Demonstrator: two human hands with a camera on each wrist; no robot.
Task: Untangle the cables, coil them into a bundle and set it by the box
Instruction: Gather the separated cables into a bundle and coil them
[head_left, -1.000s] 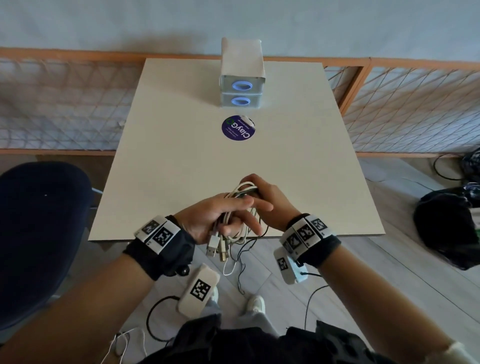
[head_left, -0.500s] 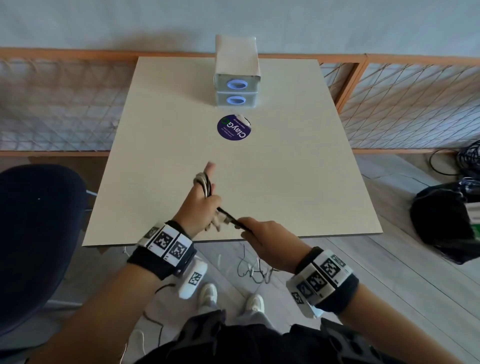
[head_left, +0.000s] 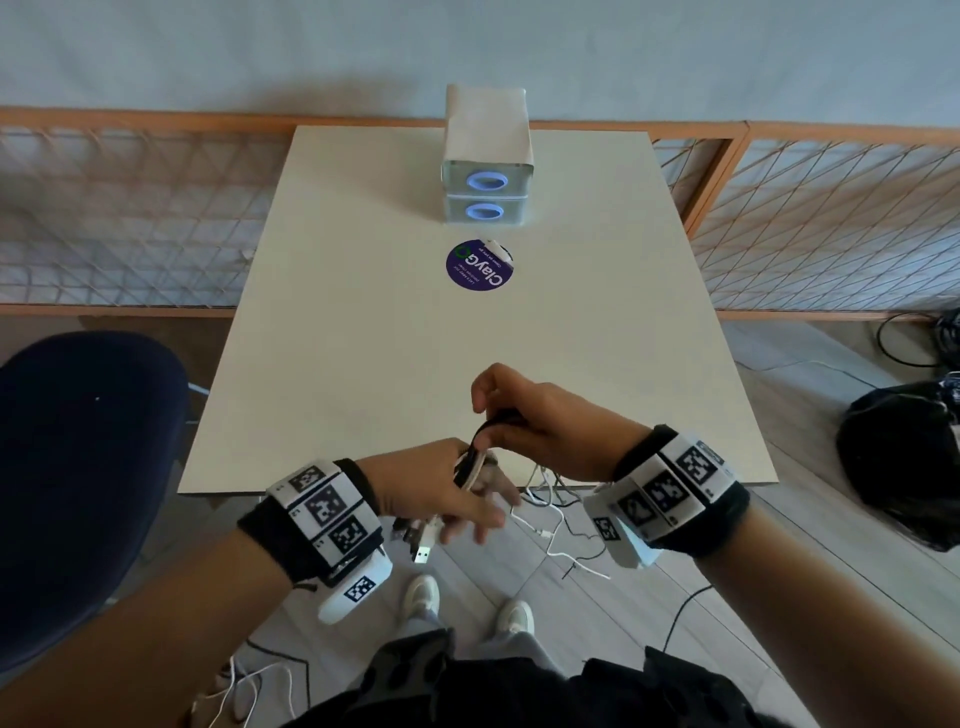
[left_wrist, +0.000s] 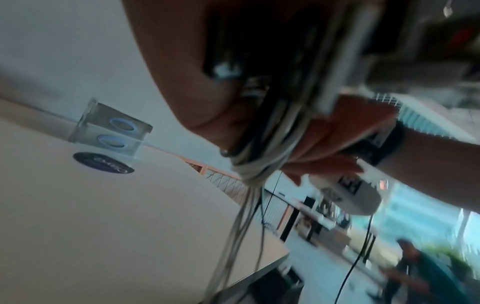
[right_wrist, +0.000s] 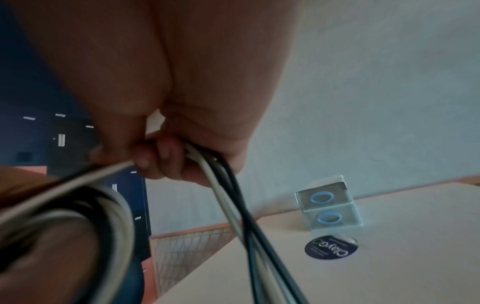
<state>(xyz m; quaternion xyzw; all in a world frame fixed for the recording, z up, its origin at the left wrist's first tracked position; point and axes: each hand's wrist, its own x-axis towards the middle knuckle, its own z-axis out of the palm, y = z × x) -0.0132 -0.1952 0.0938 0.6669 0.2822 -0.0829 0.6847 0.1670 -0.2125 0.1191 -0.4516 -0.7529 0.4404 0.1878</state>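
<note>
A bunch of black and white cables (head_left: 471, 464) is wound in loops around my left hand (head_left: 451, 500), which holds it at the table's near edge. USB plugs (head_left: 420, 545) stick out below that hand. My right hand (head_left: 524, 422) hovers just beyond and above, gripping the free strands (right_wrist: 225, 185) that run from the loops (left_wrist: 262, 142). Loose cable tails (head_left: 555, 535) dangle past the table edge toward the floor. The small white box (head_left: 487, 174) with two blue-ringed drawer fronts stands at the table's far edge, also in the wrist views (left_wrist: 111, 131) (right_wrist: 329, 205).
A round dark blue sticker (head_left: 480, 265) lies in front of the box on the beige table (head_left: 363, 364). A dark chair (head_left: 78, 467) stands left, a black bag (head_left: 904, 462) lies right on the floor. Orange-framed netting (head_left: 130, 218) runs behind.
My left hand has dropped from upright over the table to the near edge. My right hand has swung from near my body up and over the left hand, carrying the strands.
</note>
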